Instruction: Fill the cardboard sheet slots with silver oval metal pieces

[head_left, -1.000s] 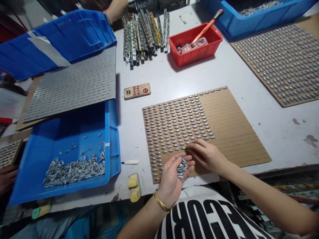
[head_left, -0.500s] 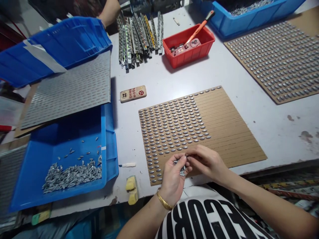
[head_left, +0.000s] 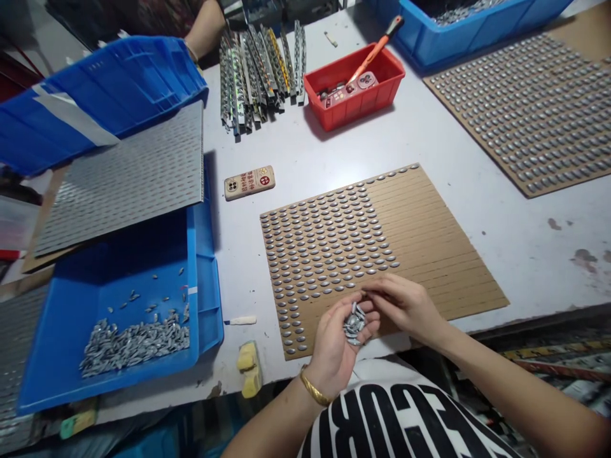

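A brown cardboard sheet with slits lies in front of me, bearing rows of small silver oval pieces on its left and upper part. My left hand, palm up with fingers curled, cups a pile of loose silver pieces over the sheet's near edge. Just right of it, my right hand is closed in a pinch at the sheet, near the end of a lower row. What its fingertips hold is too small to make out.
On the left stands a blue bin of loose pieces, a grey panel over it. Farther back are a printed case, metal strips and a red tray. A filled sheet lies right. Across the table shows another person's arm.
My left hand has opened out, showing more of the pieces in its palm. My right fingertips have moved slightly away from it onto the sheet. The whole view has shifted slightly.
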A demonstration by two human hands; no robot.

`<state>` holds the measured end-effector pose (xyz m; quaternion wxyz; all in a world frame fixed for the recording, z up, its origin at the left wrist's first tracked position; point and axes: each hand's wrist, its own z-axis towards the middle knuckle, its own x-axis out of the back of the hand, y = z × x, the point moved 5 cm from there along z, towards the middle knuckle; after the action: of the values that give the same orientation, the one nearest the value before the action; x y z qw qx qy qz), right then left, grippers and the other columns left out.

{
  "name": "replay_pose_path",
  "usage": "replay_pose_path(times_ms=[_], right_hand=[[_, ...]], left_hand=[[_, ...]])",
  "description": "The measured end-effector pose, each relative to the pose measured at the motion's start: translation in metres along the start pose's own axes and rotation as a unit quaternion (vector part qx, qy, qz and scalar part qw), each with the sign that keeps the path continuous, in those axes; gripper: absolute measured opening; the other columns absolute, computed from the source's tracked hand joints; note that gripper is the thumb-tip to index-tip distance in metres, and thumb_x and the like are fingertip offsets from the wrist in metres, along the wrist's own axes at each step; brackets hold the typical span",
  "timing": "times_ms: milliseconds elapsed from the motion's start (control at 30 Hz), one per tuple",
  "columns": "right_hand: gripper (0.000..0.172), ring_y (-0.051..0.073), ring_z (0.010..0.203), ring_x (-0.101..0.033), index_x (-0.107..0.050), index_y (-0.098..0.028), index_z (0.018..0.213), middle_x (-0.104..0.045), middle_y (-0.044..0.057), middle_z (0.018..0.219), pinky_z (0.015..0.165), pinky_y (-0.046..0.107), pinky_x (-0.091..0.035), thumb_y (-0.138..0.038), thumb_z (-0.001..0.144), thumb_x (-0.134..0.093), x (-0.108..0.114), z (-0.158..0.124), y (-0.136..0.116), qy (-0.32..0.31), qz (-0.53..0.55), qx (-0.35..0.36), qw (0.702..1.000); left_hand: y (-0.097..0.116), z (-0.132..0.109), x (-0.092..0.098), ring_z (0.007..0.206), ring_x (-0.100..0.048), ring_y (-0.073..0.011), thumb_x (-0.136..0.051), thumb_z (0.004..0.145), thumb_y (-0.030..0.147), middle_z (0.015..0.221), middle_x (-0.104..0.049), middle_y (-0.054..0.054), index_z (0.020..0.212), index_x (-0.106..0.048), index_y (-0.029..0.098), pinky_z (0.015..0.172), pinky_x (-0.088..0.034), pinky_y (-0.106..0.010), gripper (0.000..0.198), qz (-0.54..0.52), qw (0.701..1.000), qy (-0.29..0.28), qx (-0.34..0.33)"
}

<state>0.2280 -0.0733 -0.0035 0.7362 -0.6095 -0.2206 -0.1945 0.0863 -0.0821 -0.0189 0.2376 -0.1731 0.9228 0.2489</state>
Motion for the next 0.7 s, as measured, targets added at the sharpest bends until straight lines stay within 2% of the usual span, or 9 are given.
replay_pose_path(times_ms=[100, 267, 500, 700], right_hand=[[0.014, 0.016, 0.076, -0.06, -0.061, -0.021, 0.098, -0.063, 0.004, 0.082, 0.068, 0.028, -0.049, -0.02, 0.092, -0.048, -0.003, 0.006, 0.013, -0.027, -0.029, 0.005, 0.999], [0.017, 0.017, 0.079, -0.056, -0.06, -0.019, 0.096, -0.061, 0.006, 0.084, 0.069, 0.028, -0.047, -0.017, 0.094, -0.043, -0.011, 0.012, 0.017, -0.07, -0.11, 0.053, 0.99], [0.019, 0.017, 0.081, -0.054, -0.06, -0.019, 0.096, -0.061, 0.007, 0.087, 0.072, 0.029, -0.046, -0.017, 0.095, -0.041, -0.011, 0.012, 0.018, -0.071, -0.113, 0.068, 0.989], [0.02, 0.017, 0.08, -0.054, -0.062, -0.019, 0.098, -0.061, 0.007, 0.087, 0.07, 0.027, -0.046, -0.015, 0.093, -0.042, -0.014, 0.011, 0.017, -0.056, -0.152, 0.079, 0.984]], left_hand=[[0.001, -0.001, 0.005, 0.077, -0.067, -0.0176, -0.066, 0.077, 0.018, 0.093, -0.068, -0.013, 0.102, -0.06, 0.013, 0.076, -0.052, -0.031, 0.026, 0.002, 1.0, 0.026, -0.008], [0.001, -0.001, 0.009, 0.075, -0.067, -0.0166, -0.069, 0.077, 0.02, 0.092, -0.069, -0.012, 0.1, -0.057, 0.015, 0.074, -0.053, -0.03, 0.027, 0.012, 0.999, 0.027, -0.017], [0.002, -0.001, 0.009, 0.075, -0.066, -0.015, -0.072, 0.075, 0.021, 0.09, -0.069, -0.011, 0.095, -0.057, 0.014, 0.074, -0.053, -0.028, 0.026, 0.023, 0.999, 0.028, -0.024], [0.001, 0.0, 0.011, 0.065, -0.061, -0.0098, -0.076, 0.07, 0.024, 0.086, -0.067, -0.007, 0.095, -0.058, 0.015, 0.06, -0.048, -0.021, 0.032, 0.027, 0.998, 0.043, -0.026]])
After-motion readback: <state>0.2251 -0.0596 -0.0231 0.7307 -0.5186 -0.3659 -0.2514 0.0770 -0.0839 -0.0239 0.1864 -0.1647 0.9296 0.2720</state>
